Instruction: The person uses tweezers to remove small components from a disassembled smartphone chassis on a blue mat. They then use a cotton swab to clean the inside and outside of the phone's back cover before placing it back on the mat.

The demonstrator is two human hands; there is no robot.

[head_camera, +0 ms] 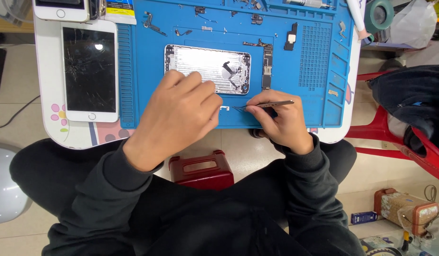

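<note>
Pinching the slim metal tweezers (269,104), the right hand (281,121) should be kept low at centre frame; the left hand (181,111), fingers curled on the opened silver phone shell (207,68), grasps nothing visible.

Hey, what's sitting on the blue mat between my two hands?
In the head view, a tiny white part lies on the blue mat between the left hand and the right hand, just off the tweezers' tip.
</note>
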